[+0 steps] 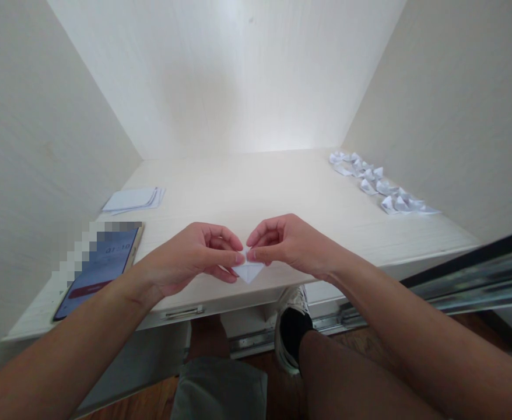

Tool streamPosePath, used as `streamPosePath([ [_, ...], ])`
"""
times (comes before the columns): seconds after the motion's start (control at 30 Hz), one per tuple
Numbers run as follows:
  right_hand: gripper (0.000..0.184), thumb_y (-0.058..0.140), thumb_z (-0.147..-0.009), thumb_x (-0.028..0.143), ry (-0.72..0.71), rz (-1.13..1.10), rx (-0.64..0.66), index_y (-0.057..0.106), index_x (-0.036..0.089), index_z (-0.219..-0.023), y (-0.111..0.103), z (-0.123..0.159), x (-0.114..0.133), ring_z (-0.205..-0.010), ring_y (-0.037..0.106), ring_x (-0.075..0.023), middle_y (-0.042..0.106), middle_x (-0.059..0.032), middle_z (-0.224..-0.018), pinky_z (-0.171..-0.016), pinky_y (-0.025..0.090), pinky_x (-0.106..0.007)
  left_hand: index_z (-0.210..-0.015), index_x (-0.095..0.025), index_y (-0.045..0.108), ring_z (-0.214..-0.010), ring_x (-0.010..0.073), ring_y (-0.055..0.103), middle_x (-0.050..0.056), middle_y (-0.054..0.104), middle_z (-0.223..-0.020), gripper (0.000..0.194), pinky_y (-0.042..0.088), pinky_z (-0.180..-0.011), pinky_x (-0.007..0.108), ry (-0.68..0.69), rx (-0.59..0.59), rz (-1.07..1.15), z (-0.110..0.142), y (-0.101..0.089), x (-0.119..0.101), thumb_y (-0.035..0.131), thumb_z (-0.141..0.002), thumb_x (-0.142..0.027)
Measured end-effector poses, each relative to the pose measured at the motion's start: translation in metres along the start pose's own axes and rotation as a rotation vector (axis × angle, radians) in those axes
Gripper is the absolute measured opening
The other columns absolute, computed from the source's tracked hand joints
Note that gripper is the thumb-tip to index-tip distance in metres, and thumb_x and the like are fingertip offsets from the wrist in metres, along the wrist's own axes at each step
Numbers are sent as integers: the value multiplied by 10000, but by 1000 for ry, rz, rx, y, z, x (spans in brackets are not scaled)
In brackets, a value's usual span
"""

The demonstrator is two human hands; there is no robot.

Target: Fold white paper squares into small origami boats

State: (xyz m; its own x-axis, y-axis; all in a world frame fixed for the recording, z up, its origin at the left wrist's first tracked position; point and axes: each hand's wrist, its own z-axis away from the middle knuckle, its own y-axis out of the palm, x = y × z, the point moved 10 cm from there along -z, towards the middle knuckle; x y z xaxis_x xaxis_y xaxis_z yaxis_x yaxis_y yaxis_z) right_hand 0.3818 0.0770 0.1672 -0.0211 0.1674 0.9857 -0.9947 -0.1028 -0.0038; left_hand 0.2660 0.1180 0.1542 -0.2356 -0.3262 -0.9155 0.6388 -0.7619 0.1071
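Between my two hands, just above the front edge of the white desk (238, 186), is a small folded piece of white paper (248, 272) with its point toward me. My left hand (210, 252) pinches its left side between thumb and fingers. From the other side, my right hand (277, 244) grips the paper the same way, thumb on top. The fingertips of both hands nearly meet at the paper's upper part and hide some of it. A crease runs down the visible lower part.
Several small folded paper boats (385, 185) lie in a line along the right wall. At left, a stack of white paper sheets (131, 199) sits behind a phone (101, 271) with its screen lit. Walls enclose the desk on three sides. A drawer handle (185, 312) is below the front edge.
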Motion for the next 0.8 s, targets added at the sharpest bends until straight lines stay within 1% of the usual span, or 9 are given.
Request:
streamPosePath([
  [0.1,214,880,-689,255,-4,20,8,734,158,-810,2,0,0,-650,635,-111,731,-20,-718,-609,497,-236,-790,-152,743,-601,141,724,32,760,-673,209,605,-598,219,16,-12,-37,1,-3,-2,901,-656,-185],
  [0.23,292,917,-669,329,24,25,30,737,160,-823,5,1,-3,-704,671,-138,749,-38,-765,-657,539,-267,-810,-169,737,-642,156,736,36,773,-705,236,602,-611,230,40,-14,-89,2,-3,-4,911,-669,-243],
  [0.4,285,926,-665,346,51,7,81,755,164,-801,8,2,-2,-714,678,-148,757,-44,-768,-664,552,-278,-831,-189,739,-701,187,755,52,787,-752,238,615,-656,268,94,-10,-156,5,1,-8,895,-703,-315],
  [0.5,241,916,-675,311,61,-15,83,759,164,-785,7,2,-2,-705,677,-146,762,-44,-764,-653,549,-272,-853,-200,757,-730,197,764,66,805,-811,215,629,-704,297,131,10,-197,7,2,-11,876,-730,-330],
  [0.6,164,881,-703,231,63,-29,58,759,160,-786,5,2,-3,-700,680,-144,766,-45,-764,-646,549,-267,-885,-212,783,-758,207,773,65,814,-838,221,638,-739,308,161,23,-240,10,1,-12,887,-711,-301],
  [0.7,115,850,-724,187,58,-32,43,756,158,-785,5,1,-5,-695,679,-139,763,-43,-762,-644,545,-262,-901,-225,794,-746,198,774,46,814,-810,198,639,-749,294,197,-4,-278,14,-2,-12,873,-734,-297],
  [0.8,149,875,-702,206,45,-36,34,758,159,-782,5,0,-7,-693,672,-133,758,-40,-757,-650,541,-259,-900,-227,793,-729,182,773,28,808,-778,163,636,-743,269,236,-55,-309,18,-4,-13,846,-773,-313],
])
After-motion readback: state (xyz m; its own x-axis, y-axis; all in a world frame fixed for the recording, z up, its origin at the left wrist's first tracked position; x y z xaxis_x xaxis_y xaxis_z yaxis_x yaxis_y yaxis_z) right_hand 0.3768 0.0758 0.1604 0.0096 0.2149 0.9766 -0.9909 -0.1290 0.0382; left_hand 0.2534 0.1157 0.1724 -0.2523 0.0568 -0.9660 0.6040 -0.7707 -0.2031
